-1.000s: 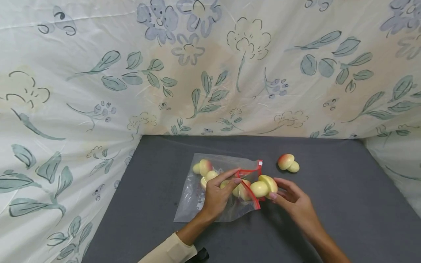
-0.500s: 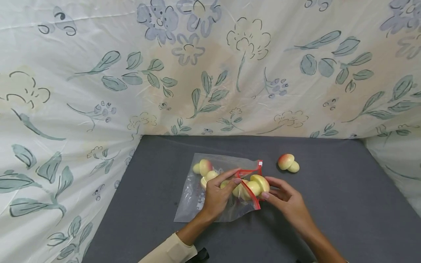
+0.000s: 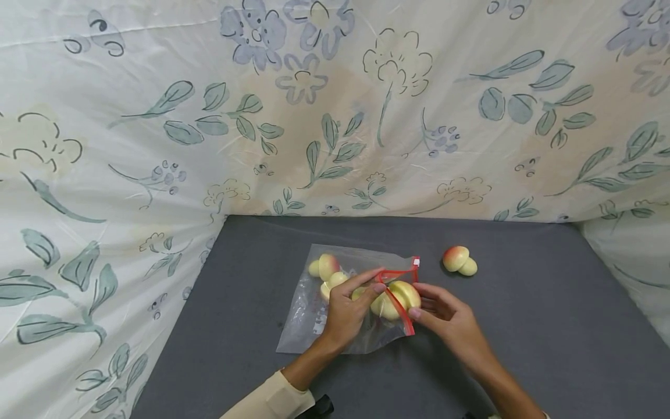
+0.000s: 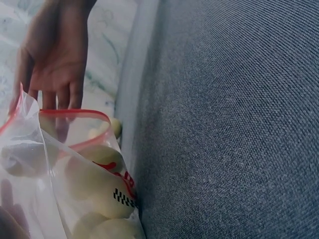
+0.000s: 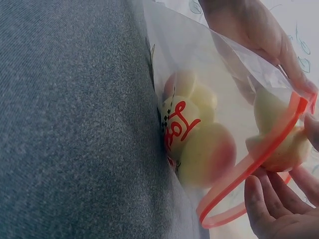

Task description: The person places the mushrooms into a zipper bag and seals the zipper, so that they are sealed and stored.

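A clear zip bag (image 3: 300,331) with a red seal lies on the table, its mouth turned right. Several yellow mushroom-shaped pieces with a red blush, such as one piece (image 3: 328,266), are inside. My left hand (image 3: 345,311) pinches the bag near the mouth and keeps it apart. With fingers and thumb, my right hand (image 3: 452,326) holds another mushroom-shaped piece (image 5: 279,149) partly inside the opening. In the left wrist view, the right hand (image 4: 57,64) reaches to the red rim; the left hand is mostly hidden there.
One loose mushroom-shaped piece (image 3: 456,258) lies behind the right hand on the dark grey table (image 3: 549,314). A flower-printed cloth (image 3: 324,134) hangs along the back and sides. A dark object (image 3: 317,406) shows by the left sleeve (image 3: 274,398).
My right hand has moved left, carrying the mushroom-shaped piece from just outside the bag's mouth to partly inside it. The left hand has kept its grip on the bag.
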Tool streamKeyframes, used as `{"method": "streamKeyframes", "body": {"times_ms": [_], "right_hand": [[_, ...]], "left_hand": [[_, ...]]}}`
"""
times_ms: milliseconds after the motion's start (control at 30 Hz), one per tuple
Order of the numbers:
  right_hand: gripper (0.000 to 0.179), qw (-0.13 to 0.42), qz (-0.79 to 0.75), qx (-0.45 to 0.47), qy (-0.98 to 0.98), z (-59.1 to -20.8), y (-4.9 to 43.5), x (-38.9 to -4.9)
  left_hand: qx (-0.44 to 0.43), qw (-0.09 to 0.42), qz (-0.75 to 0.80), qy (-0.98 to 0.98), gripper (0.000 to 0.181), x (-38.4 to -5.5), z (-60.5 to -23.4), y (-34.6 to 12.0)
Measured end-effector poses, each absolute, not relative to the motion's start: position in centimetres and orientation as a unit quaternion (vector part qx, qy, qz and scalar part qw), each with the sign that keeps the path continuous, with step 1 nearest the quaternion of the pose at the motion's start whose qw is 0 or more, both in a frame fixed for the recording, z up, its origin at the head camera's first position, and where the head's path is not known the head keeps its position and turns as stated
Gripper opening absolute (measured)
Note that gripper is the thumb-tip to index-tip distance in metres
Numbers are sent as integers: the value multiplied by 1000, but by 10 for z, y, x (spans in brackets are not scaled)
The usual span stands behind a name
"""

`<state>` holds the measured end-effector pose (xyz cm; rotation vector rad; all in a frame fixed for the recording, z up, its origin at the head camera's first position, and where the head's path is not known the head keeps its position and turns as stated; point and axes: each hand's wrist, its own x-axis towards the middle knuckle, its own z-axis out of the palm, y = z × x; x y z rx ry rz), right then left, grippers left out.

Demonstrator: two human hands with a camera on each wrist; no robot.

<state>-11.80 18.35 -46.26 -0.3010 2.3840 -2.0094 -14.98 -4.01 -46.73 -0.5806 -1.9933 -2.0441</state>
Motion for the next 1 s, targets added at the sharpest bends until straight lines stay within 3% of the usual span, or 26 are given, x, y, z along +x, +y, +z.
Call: {"method": "streamKeyframes", "body": {"times_ms": [433, 1000], "right_hand": [[46, 45, -683, -123, 719, -466, 183, -119], [45, 29, -668, -115, 735, -469, 187, -118]], "left_hand": [[-198, 102, -706, -672, 33, -150, -467, -38], [-199, 108, -705, -673, 32, -148, -466, -38]]}}
